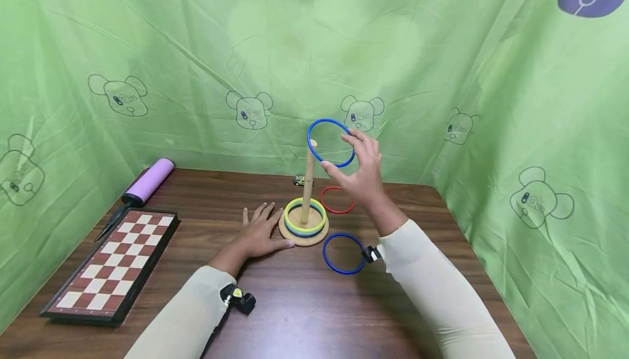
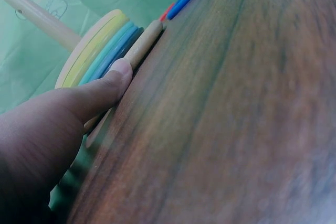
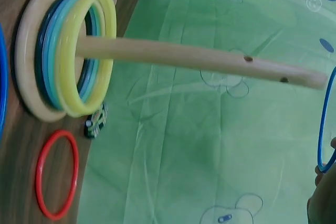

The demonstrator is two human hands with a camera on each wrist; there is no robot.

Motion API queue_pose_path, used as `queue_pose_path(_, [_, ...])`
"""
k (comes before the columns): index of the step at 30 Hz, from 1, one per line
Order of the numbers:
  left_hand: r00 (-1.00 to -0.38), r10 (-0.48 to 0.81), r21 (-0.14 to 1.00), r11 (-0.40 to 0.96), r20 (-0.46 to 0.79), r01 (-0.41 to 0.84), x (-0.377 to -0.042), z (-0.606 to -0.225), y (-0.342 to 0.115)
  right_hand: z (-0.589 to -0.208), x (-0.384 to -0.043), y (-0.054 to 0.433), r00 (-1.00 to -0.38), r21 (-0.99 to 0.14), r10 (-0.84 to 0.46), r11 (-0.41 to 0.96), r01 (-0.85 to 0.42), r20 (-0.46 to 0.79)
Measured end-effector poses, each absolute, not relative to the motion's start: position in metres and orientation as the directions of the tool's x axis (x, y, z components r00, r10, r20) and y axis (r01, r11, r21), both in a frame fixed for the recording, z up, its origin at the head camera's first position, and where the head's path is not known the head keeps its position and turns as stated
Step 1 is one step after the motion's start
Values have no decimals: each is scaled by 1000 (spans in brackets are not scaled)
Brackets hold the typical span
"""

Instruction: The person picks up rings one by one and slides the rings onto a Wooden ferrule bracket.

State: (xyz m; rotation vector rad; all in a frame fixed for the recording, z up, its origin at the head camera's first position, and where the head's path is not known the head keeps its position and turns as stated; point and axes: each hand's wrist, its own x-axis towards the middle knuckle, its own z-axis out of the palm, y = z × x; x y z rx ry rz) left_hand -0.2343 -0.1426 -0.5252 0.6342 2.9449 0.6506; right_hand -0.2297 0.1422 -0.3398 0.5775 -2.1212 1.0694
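A wooden ring-toss stand has an upright peg [image 1: 307, 187] on a round base [image 1: 311, 241]. Around the peg's foot lie stacked rings: a yellow ring [image 3: 64, 72] on top, light blue below, a dark one lowest. My right hand [image 1: 363, 176] pinches a blue ring [image 1: 326, 120] between thumb and fingers; the ring is tilted beside the peg's tip, its left edge overlapping the tip in the head view. My left hand [image 1: 257, 233] rests on the table with fingers spread, its thumb [image 2: 119, 72] touching the base's edge.
Right of the base lie another blue ring [image 1: 344, 273] and a red ring [image 1: 36, 179] is replaced by none.
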Motion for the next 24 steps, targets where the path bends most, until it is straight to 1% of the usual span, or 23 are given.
queue_pose_path(7, [-912,409,421,823,26,381,-233,-526,-143,-352,-226,126,-715,-568,-123,522,-637,688])
queue_pose_path(13, [-910,413,420,820,35,389,-233,-526,-143,-372,-221,121,-759,-600,-140,529,-600,635])
queue_pose_path(18, [-910,412,411,822,49,394,-233,-524,-143,-390,-215,119,-820,-646,-147,545,-534,553])
queue_pose_path(24, [-909,414,402,825,51,398,-233,-523,-143,-416,-210,120,-893,-701,-128,575,-422,432])
